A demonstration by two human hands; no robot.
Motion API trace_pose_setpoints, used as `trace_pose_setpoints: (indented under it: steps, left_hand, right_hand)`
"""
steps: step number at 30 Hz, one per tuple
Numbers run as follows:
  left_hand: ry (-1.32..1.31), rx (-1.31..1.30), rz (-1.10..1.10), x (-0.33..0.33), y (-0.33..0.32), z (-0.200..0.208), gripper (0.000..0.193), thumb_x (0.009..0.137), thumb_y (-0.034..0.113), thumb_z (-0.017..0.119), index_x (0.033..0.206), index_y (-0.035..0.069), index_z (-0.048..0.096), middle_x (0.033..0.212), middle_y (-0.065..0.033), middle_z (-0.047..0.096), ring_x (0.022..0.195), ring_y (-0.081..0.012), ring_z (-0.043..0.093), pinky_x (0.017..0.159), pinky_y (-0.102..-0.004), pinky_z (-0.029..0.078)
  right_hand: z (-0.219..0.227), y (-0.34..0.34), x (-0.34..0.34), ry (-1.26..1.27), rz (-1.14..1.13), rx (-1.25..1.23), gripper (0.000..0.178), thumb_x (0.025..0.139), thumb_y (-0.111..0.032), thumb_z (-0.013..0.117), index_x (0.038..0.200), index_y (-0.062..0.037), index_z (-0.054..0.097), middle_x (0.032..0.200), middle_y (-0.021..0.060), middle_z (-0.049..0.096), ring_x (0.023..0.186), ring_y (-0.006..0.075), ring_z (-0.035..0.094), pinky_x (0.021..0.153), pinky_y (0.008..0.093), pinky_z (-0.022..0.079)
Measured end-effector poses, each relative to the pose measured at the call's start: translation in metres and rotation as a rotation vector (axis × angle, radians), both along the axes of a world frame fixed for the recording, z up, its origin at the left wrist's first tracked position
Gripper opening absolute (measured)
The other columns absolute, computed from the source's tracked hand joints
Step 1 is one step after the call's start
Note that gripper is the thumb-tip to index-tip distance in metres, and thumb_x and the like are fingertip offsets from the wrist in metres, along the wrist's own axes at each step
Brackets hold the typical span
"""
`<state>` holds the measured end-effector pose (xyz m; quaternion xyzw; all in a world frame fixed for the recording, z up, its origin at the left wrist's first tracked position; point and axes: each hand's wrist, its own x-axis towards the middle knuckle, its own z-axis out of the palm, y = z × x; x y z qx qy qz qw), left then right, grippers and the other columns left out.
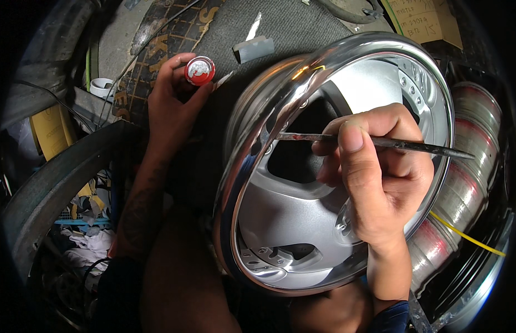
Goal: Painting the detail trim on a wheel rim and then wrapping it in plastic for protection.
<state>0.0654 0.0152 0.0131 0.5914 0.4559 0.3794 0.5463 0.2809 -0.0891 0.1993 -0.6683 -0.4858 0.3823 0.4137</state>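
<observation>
Hiding part of the tilted silver wheel (302, 208) before me, my right hand (377, 177) pinches a slim dark tool (410, 145) between thumb and fingers; whether its tip touches the wheel, I cannot tell. My left hand (174, 105) curls around a small red container (200, 71) beyond the wheel's left edge.

two hands (177, 111) (388, 172) (a pair), one wheel (280, 213), one brush (418, 146), one container (200, 71)
</observation>
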Motion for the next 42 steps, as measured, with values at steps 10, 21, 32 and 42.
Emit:
trace_pose_setpoints:
  steps: [10, 21, 32, 42]
  left_hand:
    - [0.013, 0.005, -0.004, 0.0007, -0.0003, 0.0026, 0.057, 0.085, 0.000, 0.076, 0.135, 0.006, 0.048, 0.114, -0.0117, 0.068, 0.105, -0.0154, 0.067, 0.091, -0.0286, 0.053]
    - [0.003, 0.019, -0.005, -0.0008, 0.0011, -0.0020, 0.057, 0.084, 0.000, 0.076, 0.134, 0.007, 0.049, 0.113, -0.0101, 0.069, 0.101, -0.0143, 0.067, 0.087, -0.0274, 0.054]
    - [0.028, 0.033, -0.009, 0.0006, 0.0004, -0.0017, 0.058, 0.084, 0.000, 0.077, 0.134, 0.006, 0.048, 0.113, -0.0104, 0.069, 0.104, -0.0143, 0.067, 0.090, -0.0280, 0.054]
    - [0.026, 0.002, -0.016, 0.0007, 0.0016, -0.0002, 0.058, 0.084, 0.001, 0.077, 0.134, 0.006, 0.048, 0.113, -0.0107, 0.069, 0.101, -0.0142, 0.067, 0.090, -0.0283, 0.054]
  right_hand:
    - [0.0016, 0.0017, -0.0008, -0.020, 0.036, -0.009, 0.018, 0.099, -0.014, 0.061, 0.093, 0.0029, 0.059, 0.081, 0.0138, 0.069, 0.057, 0.0097, 0.060, 0.053, 0.0203, 0.048]
    - [0.0006, 0.0019, -0.0007, -0.024, 0.064, -0.008, 0.014, 0.098, -0.009, 0.061, 0.093, 0.0041, 0.058, 0.080, 0.0145, 0.069, 0.056, 0.0099, 0.059, 0.053, 0.0208, 0.046]
    - [0.0006, -0.0006, 0.0003, 0.024, 0.031, 0.024, 0.015, 0.099, -0.010, 0.061, 0.094, 0.0040, 0.058, 0.082, 0.0147, 0.069, 0.058, 0.0098, 0.059, 0.053, 0.0208, 0.047]
    - [0.0015, -0.0009, 0.0028, -0.096, 0.083, -0.011, 0.014, 0.099, -0.009, 0.060, 0.094, 0.0037, 0.057, 0.083, 0.0150, 0.069, 0.059, 0.0098, 0.060, 0.052, 0.0212, 0.047]
